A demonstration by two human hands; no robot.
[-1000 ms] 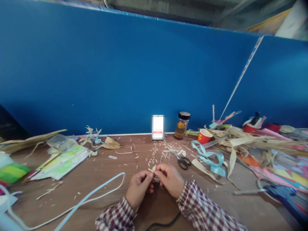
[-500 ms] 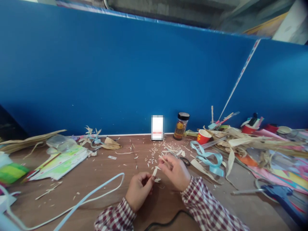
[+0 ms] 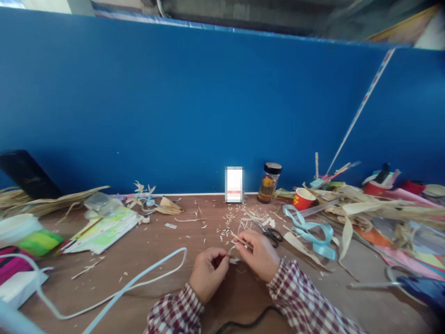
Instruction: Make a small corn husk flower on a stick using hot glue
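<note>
Right hand (image 3: 257,255), yellow-lettered red cup (image 3: 303,199) beyond

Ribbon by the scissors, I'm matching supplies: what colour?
The ribbon is light blue, clearest in the head view.

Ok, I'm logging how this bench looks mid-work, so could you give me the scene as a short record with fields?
left hand: bare left hand, pinching a thin, pale strip, partly hidden
right hand: bare right hand, holding a slim, tan stick
nearest tool: black-handled metal scissors, beyond the right hand
surface: brown tabletop, littered with pale scraps
far edge: clear jar with black lid, upright; red paper cup, tilted
right side: light-blue ribbon, loosely looped
</note>
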